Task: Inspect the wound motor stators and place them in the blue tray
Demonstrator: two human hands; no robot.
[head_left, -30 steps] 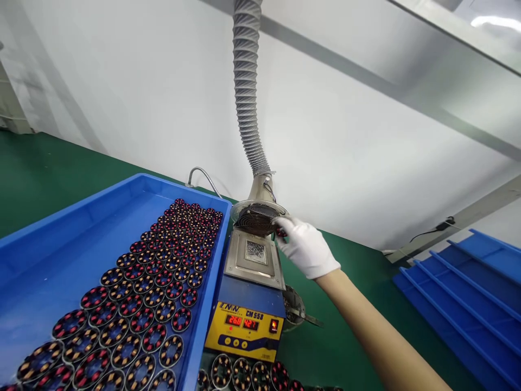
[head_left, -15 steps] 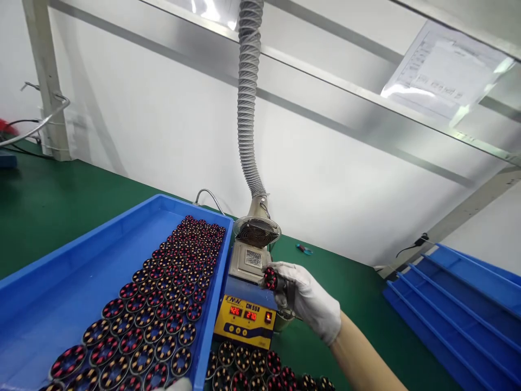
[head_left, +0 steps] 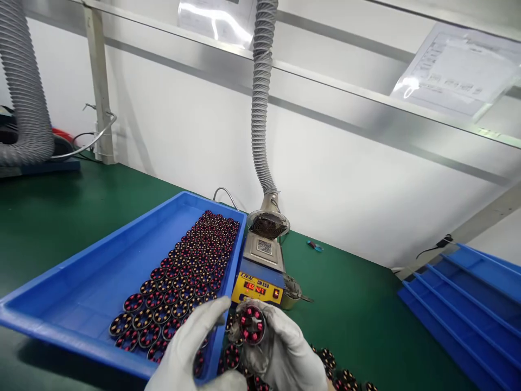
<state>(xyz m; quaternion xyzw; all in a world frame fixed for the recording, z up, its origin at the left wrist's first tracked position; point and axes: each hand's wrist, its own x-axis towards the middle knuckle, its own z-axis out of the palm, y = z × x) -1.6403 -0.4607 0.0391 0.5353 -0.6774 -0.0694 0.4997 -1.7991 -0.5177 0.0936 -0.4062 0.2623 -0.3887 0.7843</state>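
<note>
My right hand, in a white glove with grey-stained fingers, grips a motor stator. Its round end, with red-pink windings in a dark ring, faces me. My left hand, also gloved, is open just left of it, thumb and fingers apart over the near right edge of a blue tray. Rows of similar stators, some with red and some with tan windings, stand in that tray. More loose stators lie on the bench beneath and beside my right hand, partly hidden by it.
Behind my hands stands a yellow and blue solder pot with a lit display. A fume hood on a grey hose hangs over it. Stacked blue trays are at the right. Small cutters lie on the green bench.
My right hand has drawn back from the solder pot toward me with the stator. My left hand has risen into view beside it. The view has shifted left.
</note>
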